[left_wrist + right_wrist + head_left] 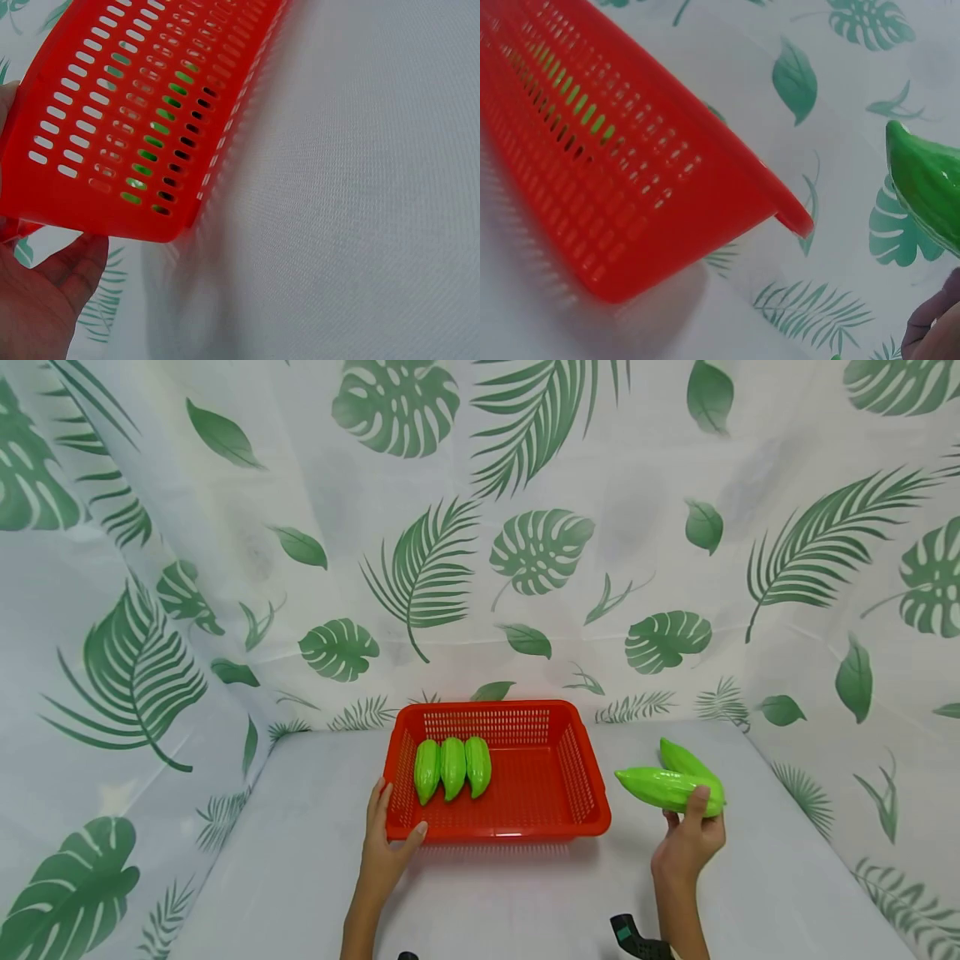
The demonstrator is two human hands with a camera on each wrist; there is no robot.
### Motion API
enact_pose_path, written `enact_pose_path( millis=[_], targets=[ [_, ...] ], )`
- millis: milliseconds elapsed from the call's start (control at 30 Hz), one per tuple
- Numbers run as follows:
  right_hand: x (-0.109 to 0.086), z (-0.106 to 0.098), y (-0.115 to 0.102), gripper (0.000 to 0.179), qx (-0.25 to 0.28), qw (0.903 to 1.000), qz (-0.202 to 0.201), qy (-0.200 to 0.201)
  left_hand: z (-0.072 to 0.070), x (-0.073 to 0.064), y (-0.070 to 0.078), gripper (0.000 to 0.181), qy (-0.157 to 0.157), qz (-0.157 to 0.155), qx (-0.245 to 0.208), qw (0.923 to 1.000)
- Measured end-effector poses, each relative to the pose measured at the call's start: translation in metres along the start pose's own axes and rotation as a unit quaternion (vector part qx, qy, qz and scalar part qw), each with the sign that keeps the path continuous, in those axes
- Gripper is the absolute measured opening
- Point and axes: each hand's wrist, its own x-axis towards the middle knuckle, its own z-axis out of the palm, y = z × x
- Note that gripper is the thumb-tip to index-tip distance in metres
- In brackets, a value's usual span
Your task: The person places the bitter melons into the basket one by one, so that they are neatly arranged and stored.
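Note:
A red plastic basket (495,833) with slotted walls stands on the white table. Inside it, along the left, several bright green, ridged, pointed fruit-like pieces (453,768) lie side by side. My left hand (384,852) grips the basket's front left corner, thumb on the front rim and fingers on the left side. To the right of the basket, my right hand (686,847) holds a matching green fruit-like piece (660,787) near its right end, its tip pointing left toward the basket. Another green piece (681,757) shows behind the held one, partly hidden by it.
White cloth covers the table (300,877), and leaf-printed sheets (555,643) hang at the back and both sides. The basket's back edge is close to the rear sheet. A dark strap-like item (633,937) shows by the right forearm.

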Motion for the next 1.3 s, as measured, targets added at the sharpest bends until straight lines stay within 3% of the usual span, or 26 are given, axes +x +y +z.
enact_pose_path(
  millis=[233,533,667,833,1100,1300],
  targets=[
    [-0.0053,0.0074,-0.0037,0.034,0.077,0.9959,0.012,-0.045,-0.0005,-0.0013,0.0017,0.085,-0.001,-0.002,-0.002,1.0],
    [-0.0066,0.0055,-0.0029,0.033,0.104,0.9893,-0.013,-0.101,0.0004,-0.0016,0.0002,0.086,0.0,0.006,-0.004,1.0],
    [-0.0074,0.006,-0.0027,0.031,0.087,0.9878,-0.006,-0.129,0.0005,-0.0018,-0.0002,0.085,0.001,0.006,-0.007,1.0],
    [-0.0082,0.0079,-0.0022,0.037,0.072,0.9897,0.038,-0.118,0.0,-0.0013,0.0,0.085,0.001,0.007,-0.009,0.9999],
    [-0.0062,0.0093,-0.0007,0.041,0.054,0.9884,0.066,-0.126,-0.0007,-0.0013,-0.001,0.086,-0.003,0.009,-0.009,0.9999],
    [-0.006,0.0097,-0.0023,0.061,0.029,0.9797,0.103,-0.169,-0.0003,-0.001,-0.0015,0.086,-0.002,0.006,-0.012,0.9999]
  ],
)
